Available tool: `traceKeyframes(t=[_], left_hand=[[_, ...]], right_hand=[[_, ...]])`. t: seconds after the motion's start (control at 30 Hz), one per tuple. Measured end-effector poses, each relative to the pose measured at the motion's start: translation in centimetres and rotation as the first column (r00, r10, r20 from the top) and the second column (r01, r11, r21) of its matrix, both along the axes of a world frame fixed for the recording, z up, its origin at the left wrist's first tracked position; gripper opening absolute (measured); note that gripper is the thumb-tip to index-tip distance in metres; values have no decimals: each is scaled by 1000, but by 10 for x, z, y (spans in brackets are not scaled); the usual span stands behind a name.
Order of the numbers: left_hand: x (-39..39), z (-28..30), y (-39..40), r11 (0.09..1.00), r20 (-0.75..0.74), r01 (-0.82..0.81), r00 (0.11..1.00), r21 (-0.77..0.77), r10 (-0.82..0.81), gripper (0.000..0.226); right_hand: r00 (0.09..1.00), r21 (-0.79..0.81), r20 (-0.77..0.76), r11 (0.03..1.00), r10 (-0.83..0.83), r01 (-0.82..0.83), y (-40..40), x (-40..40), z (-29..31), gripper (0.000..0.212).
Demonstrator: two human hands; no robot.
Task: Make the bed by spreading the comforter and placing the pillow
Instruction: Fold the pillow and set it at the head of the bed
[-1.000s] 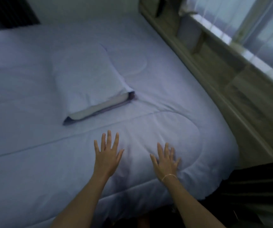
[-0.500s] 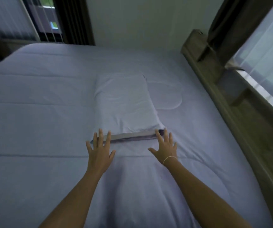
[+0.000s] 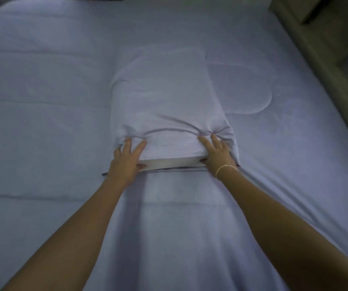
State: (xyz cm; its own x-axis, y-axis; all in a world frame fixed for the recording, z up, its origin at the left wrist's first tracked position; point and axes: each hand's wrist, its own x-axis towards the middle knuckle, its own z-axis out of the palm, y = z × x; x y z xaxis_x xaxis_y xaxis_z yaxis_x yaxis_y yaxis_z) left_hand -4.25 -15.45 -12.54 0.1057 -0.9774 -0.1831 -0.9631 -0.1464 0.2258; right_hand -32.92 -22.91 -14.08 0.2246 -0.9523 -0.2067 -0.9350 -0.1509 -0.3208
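From the head view, the pillow lies out in the middle of the bed, on top of the comforter, which already lies spread flat with only shallow quilting lines showing. Both hands have it by the near, open end: the left hand is clamped on the left corner, its fingers on top and the thumb tucked under the edge, and the right hand is clamped on the right corner the same way. The case bunches into folds between the two grips, so the cloth looks thin and slack, liable to slide over its filling. The pale insert peeks out of the case's open mouth and seems soft but thick; I'd judge it light and floppy. Better to pinch case and insert together at both corners. The wooden headboard stands to the right.
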Motion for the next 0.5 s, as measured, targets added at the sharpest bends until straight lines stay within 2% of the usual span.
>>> traceKeyframes(t=[0.13,0.23,0.37,0.43,0.5], left_hand=[[5,-1,-6,995,48,35,998,-96,-30,52],[0,10,9,978,21,11,1000,-210,-7,51],[-1,36,57,950,-3,37,999,-311,-40,51],[5,39,104,938,45,93,996,-334,-82,62],[17,31,159,945,50,144,990,-293,-135,79]], right_hand=[[998,-148,53,989,17,-9,-7,6,9,54],[1000,-297,-19,955,18,-23,17,10,33,36],[999,-343,-25,939,25,-32,79,9,62,35],[999,-333,38,943,28,-13,125,1,62,41],[991,-286,131,958,7,31,175,-11,56,56]])
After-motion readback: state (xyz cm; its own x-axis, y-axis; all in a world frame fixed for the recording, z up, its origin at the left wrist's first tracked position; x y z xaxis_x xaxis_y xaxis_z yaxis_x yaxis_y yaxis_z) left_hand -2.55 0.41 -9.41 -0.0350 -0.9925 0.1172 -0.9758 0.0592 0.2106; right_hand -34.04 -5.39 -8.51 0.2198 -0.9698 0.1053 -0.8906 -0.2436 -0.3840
